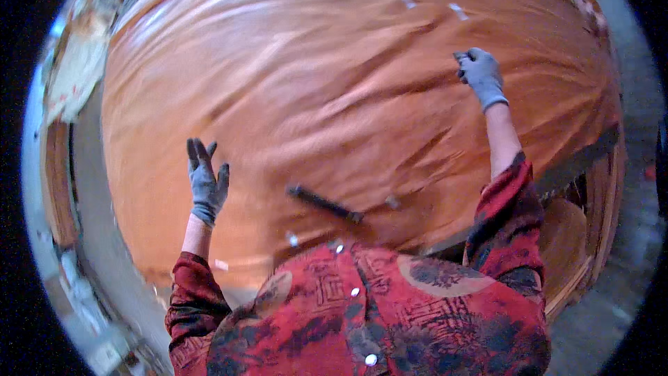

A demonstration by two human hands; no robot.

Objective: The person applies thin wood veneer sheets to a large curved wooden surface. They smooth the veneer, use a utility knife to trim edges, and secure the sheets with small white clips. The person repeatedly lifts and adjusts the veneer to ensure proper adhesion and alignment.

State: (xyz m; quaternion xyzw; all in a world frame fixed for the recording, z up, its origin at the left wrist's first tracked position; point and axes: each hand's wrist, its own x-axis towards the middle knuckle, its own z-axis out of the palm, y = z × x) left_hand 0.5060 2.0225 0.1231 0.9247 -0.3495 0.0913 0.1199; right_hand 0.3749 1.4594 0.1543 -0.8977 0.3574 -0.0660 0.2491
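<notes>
A large orange-brown sheet, leather-like and wrinkled (292, 125), spreads over the broad surface before me. My left hand (207, 185), in a grey glove with dark fingers, is over its left part with fingers apart and nothing in them. Farther out on the right, my right hand (481, 78), gloved alike, has its fingers closed over the sheet. Whether something small is pinched in its dark fingertips I cannot make out. Between my arms, close to my body, a dark, long, narrow bar-shaped tool (325, 203) lies slantwise on the sheet, touched by neither hand.
Small pale scraps (458, 11) dot the sheet at the far right, with another pale scrap (292, 240) close to me. Wooden boards (59, 185) stand beyond the left edge. At the lower right, a wooden frame (574, 278) shows beside the sheet's edge.
</notes>
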